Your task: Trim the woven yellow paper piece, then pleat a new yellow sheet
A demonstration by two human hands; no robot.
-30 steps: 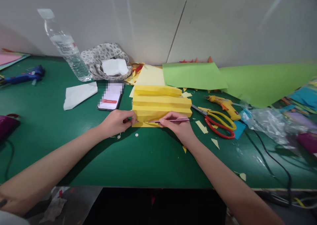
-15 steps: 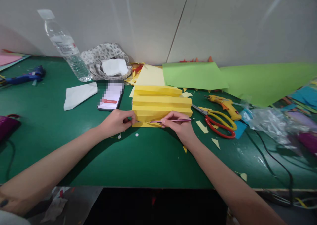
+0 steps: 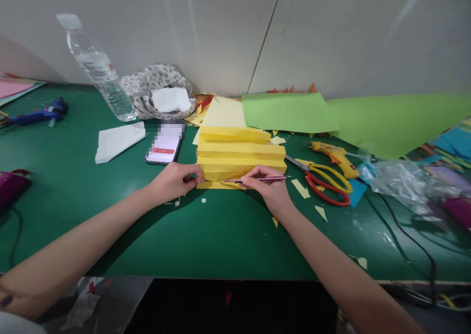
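A sheet of yellow paper (image 3: 239, 151), folded in accordion pleats, lies before me on the green table. My left hand (image 3: 180, 182) is closed at the paper's near left corner, its thumb and forefinger pinching the edge. Between the fingers of my right hand (image 3: 267, 187) is a slim purplish pen (image 3: 270, 178), held nearly level with its thin tip pointing left along the nearest fold. That hand rests against the paper's near right part and covers some of the front strip.
Right of the paper lie scissors (image 3: 326, 183), a yellow glue gun (image 3: 333, 157) and paper scraps. A phone (image 3: 165, 141), white tissue (image 3: 119, 140) and water bottle (image 3: 99, 71) are to the left. Green sheets (image 3: 289, 111) lie behind; a black cord (image 3: 399, 226) trails on the right.
The pen and my right fingers have shifted very slightly to the right. My left hand keeps its place at the paper's corner.
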